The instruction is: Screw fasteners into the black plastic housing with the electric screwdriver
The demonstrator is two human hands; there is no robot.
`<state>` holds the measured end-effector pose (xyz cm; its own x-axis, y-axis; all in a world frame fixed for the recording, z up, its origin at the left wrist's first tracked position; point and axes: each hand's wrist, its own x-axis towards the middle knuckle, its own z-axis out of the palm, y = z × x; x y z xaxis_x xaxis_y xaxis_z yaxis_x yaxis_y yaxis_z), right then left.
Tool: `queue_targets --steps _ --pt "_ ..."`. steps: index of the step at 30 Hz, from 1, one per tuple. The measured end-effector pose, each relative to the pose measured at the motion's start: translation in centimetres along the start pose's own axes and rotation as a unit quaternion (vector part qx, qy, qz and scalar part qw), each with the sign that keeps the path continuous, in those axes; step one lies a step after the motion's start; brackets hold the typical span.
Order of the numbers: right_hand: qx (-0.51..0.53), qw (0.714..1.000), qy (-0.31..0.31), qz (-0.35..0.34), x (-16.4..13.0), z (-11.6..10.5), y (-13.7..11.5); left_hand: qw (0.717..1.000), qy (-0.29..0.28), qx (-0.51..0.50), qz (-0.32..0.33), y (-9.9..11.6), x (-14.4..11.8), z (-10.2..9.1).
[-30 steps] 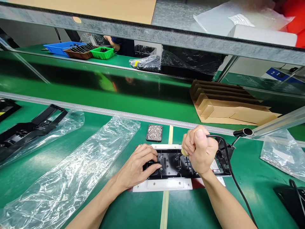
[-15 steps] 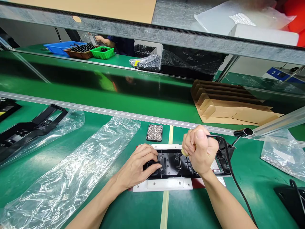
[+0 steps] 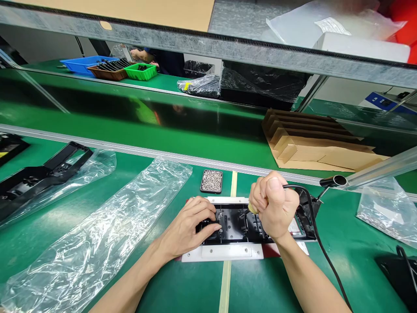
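A long black plastic housing (image 3: 233,224) lies open side up in a white fixture (image 3: 224,252) in front of me. My left hand (image 3: 192,224) grips the left end of the housing, with fingers and thumb bent over its edge. My right hand (image 3: 275,202) is a fist, thumb on top, around a corded tool that looks like a soldering iron (image 3: 253,208). Its yellowish lower end shows below the fist and its dark tip points down into the middle of the housing. Most of the handle is hidden. Behind the housing sits a small tray (image 3: 211,181) of tiny metal parts.
Clear plastic bags (image 3: 107,230) and a black frame part (image 3: 45,178) lie left. At right are a metal tube holder (image 3: 332,181), a bag of small parts (image 3: 391,213) and folded cardboard (image 3: 322,143). A black cord (image 3: 317,234) trails past my right forearm. Beyond the shelf (image 3: 195,48), a co-worker's arm shows.
Both of my hands, the tool and the housing stay in place. The view shifts very slightly. Across the bench, the co-worker's arm has moved a little.
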<state>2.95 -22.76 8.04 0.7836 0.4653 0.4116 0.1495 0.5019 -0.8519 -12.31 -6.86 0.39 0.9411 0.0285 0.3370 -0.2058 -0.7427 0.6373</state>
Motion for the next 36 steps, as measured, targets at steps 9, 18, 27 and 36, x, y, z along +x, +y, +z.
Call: queue_targets --steps 9,18,27,36 --pt "-0.006 1.0 0.002 0.001 0.11 0.04 0.1 1.0 0.001 0.002 0.001 -0.07 -0.03 0.01" --pt "-0.002 1.0 -0.001 0.001 0.0 0.08 0.05 1.0 0.003 0.004 0.002 -0.03 -0.01 0.0" --pt "-0.005 1.0 0.0 -0.001 -0.04 0.04 0.03 1.0 -0.003 0.002 0.0 -0.03 -0.01 -0.04" --pt "-0.01 1.0 0.002 0.0 -0.01 -0.04 0.19 1.0 0.0 0.003 0.004 -0.1 -0.04 -0.01"
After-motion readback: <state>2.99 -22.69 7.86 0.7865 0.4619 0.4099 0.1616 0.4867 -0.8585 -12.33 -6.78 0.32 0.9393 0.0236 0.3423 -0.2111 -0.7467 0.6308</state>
